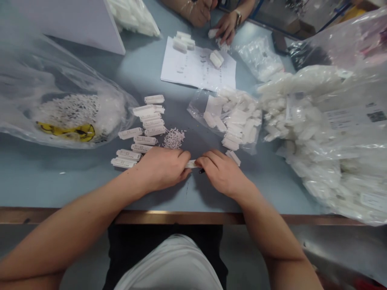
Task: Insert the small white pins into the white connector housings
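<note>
While both hands' fingers [183, 158] clamp a white plastic strip [191, 164], loose pins [173, 138] lie near.

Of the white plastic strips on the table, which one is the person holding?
The strip between the left hand and right hand; the others lie loose on the table.

At 6 o'clock of the view, the person wears a light grey shirt [169, 266] with a black garment [133, 241] showing at both sides of it; I cannot tell which kind. The left hand [160, 169] and the right hand [223, 173] are bare, and also the forearms [75, 225] behind them.
</note>
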The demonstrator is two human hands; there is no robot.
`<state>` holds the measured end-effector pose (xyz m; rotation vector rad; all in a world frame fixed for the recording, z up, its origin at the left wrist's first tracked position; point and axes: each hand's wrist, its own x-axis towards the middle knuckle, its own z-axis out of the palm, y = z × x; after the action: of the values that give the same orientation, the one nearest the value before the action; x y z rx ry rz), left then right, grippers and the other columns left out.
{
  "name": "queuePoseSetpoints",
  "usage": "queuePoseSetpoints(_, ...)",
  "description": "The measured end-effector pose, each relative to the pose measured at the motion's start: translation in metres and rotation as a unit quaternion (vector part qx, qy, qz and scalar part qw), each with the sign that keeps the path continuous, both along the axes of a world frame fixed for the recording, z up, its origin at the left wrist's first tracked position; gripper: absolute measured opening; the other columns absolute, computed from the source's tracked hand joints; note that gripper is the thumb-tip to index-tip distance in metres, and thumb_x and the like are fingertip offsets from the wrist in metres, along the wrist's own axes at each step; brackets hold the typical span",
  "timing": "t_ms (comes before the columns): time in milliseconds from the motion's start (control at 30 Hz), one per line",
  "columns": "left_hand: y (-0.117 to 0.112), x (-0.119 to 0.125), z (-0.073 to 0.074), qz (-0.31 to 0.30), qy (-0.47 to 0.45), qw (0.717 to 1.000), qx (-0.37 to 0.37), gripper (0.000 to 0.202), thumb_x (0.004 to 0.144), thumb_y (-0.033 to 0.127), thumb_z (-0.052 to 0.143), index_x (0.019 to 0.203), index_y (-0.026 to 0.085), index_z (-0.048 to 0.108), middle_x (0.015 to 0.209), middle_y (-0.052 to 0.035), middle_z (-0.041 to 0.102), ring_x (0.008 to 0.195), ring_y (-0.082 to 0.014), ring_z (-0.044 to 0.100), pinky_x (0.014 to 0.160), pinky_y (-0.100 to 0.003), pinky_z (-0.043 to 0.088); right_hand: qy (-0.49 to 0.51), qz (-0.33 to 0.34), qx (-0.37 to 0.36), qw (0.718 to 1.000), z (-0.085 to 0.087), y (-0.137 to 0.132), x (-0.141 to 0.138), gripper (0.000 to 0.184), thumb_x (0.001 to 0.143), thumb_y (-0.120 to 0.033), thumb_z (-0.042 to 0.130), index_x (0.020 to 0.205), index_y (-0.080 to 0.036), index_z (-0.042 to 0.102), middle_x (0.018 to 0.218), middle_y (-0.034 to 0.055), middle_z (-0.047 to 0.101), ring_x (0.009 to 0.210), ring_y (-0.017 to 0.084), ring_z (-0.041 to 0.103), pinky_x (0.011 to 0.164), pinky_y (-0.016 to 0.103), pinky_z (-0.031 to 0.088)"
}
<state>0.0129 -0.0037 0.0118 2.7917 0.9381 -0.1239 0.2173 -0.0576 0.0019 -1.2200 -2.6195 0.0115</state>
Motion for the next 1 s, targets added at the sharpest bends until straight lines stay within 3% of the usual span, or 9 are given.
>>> queuePoseSetpoints(533,-0.0003,0.0003,-0.0010,0.008,-0.008,1.000,-0.002,0.029,0.090,0.041,0.050,0.093,0.016,0.063,0.079,-0.0083,0.069,0.072,-0.0259,0.067,0.056,-0.032,0.044,0.057,0.006,0.004,0.998,-0.0067,0.0034,0.0036,0.026,0.095,-0.009,0.038,0.094,-0.014,0.064,0.083,0.0075,0.065,0.078,0.019,0.052,0.066,0.029,0.042)
queuePoseSetpoints(1000,-0.0007,0.0003,0.0001,-0.003,-0.007,1.000,-0.001,0.029,0.091,0.040,0.047,0.093,0.015,0.062,0.080,-0.0084,0.068,0.074,-0.0266,0.068,0.055,-0.033,0.044,-0.019,0.002,0.007,1.000,0.0029,-0.0021,-0.0019,0.029,0.097,-0.014,0.036,0.092,-0.012,0.065,0.083,0.0099,0.062,0.078,0.021,0.047,0.068,0.033,0.040)
